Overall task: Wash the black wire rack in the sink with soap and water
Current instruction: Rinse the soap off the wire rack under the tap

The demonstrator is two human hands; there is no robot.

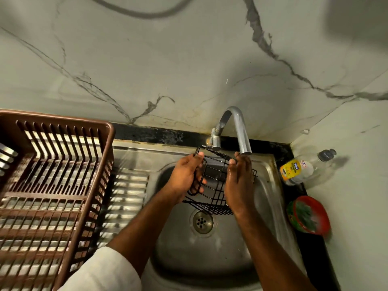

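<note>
Wire rack held under the tap, both hands on it, mid-frame above the sink bowl.

The black wire rack hung in the middle of the frame just below the faucet spout and above the drain, clear of the sink floor. The left hand curled its fingers round the rack's left end loop; the right hand lay against the right side, glistening wet, fingers held together and pointing up, thumb hooked on the top wire. Whether water was running I could not tell. Wet skin on thin wire looked a likely slip, dropping the rack onto the drain, and its far corner sat close enough to knock the spout. The dish soap bottle lay tipped at the right edge, well apart.
</note>
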